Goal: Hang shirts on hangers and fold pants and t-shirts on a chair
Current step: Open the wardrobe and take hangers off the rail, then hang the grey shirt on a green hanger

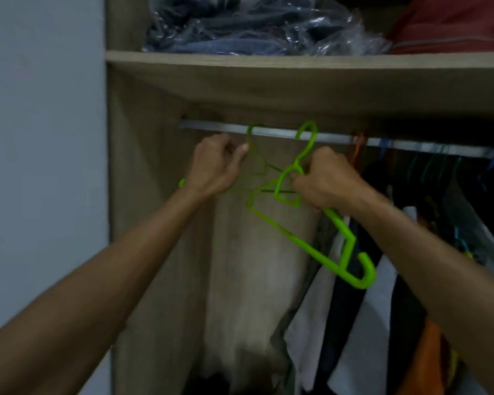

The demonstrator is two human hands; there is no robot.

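Reaching into the wardrobe, the left hand [214,166] pinches the neck of a dim green hanger [254,155] hooked on the metal rail [340,138]. The right hand [325,183] grips a bright green hanger [294,238], tilted beside hanging clothes [362,323].

The left hand [214,166] gripped a dim green hanger [255,161] hooked on the closet rail [220,127]. The right hand [325,181] gripped a tilted bright green hanger [297,240]. Hanging garments [354,323] filled the right side.
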